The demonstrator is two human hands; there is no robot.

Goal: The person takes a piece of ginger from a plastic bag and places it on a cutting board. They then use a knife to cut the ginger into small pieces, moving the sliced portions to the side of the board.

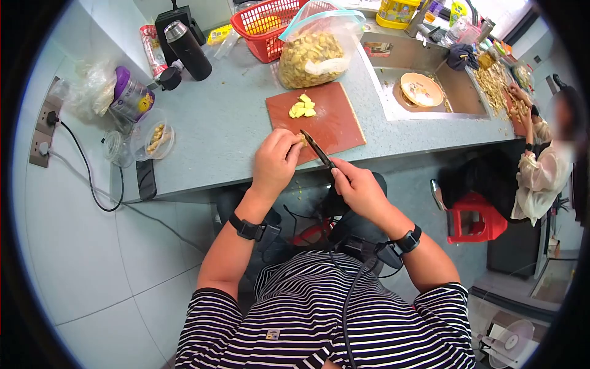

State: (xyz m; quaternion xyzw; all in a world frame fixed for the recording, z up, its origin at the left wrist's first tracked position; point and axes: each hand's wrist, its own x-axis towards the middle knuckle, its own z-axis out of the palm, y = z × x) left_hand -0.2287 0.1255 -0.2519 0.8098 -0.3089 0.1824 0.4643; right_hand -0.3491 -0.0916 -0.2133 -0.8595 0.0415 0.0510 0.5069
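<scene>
My left hand is closed around a small tan piece of food at the front part of the reddish-brown cutting board. In my right hand is the handle of a dark knife, its blade against or right beside the piece. Cut pale yellow chunks lie in a small pile on the board's upper part. Behind the board stands a clear zip bag full of similar pieces.
A red basket, black bottle and round tub stand on the counter. At right are a sink with a bowl, and a co-worker near a red stool.
</scene>
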